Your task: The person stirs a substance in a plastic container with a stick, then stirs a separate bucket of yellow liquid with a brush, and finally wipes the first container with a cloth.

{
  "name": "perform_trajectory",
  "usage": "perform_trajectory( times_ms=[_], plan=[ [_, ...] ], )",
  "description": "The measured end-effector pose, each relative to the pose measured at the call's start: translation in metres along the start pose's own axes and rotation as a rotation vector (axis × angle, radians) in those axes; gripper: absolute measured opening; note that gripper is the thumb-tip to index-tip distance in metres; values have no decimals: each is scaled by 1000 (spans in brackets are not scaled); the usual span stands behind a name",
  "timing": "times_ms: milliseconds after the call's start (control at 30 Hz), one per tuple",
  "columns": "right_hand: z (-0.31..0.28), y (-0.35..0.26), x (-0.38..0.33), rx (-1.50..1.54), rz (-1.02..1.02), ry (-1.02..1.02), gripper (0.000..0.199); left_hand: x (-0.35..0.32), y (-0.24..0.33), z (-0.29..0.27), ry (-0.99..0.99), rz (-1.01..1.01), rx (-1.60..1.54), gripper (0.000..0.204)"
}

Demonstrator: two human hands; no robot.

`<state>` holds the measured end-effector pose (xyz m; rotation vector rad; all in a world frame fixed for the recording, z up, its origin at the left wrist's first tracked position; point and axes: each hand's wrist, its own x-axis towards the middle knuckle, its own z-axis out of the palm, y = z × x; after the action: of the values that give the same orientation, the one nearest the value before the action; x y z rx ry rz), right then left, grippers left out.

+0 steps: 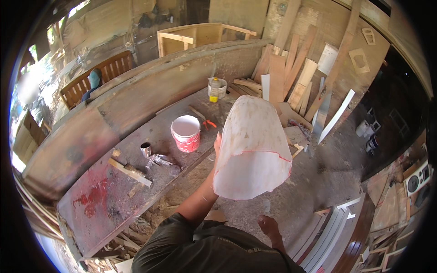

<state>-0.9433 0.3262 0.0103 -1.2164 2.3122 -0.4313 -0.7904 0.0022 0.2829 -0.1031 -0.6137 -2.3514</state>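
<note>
A large white tapered shell (253,123) is held up in front of me, its wide open end toward me. Its surface is rough, with brownish smudges and a red line along the uneven rim. My left hand (217,144) grips the shell's left side; most of its fingers are hidden behind it. Below the shell, my right hand (269,225) hangs low near my body. Its fingers look curled in, and nothing shows in them. The workbench (154,120) left of the shell carries a red and white bucket (186,143), apart from my hands.
Beyond the bucket are orange-handled pliers (209,123), a yellow-labelled bottle (214,91) and a white pail (222,87). Nearer lie an open can (145,149) and a wood strip (129,172). Planks (276,82) lean at the back wall. White metal profiles (325,232) lie at lower right.
</note>
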Motion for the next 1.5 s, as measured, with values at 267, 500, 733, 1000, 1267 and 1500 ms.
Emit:
perform_trajectory(
  times_ms=[267, 500, 733, 1000, 1267, 1500],
  plan=[
    [-11, 12, 20, 55, 15, 168, 39, 72, -10, -3, -28, -83, 40, 93],
    [-29, 14, 43, 95, 167, 209, 38, 143, -19, -9, -44, -149, 160, 99],
    [-26, 32, 45, 162, 284, 311, 33, 196, -52, -16, -97, -99, 316, 104],
    [-42, 90, 46, 222, 335, 358, 34, 243, -128, -4, -70, -256, 214, 98],
    [-117, 218, 72, 153, 387, 338, 35, 320, -273, 9, -80, -270, 43, 75],
    [-222, 357, 62, 145, 368, 494, 32, 376, -424, 9, -74, -379, -139, 59]
  ],
)
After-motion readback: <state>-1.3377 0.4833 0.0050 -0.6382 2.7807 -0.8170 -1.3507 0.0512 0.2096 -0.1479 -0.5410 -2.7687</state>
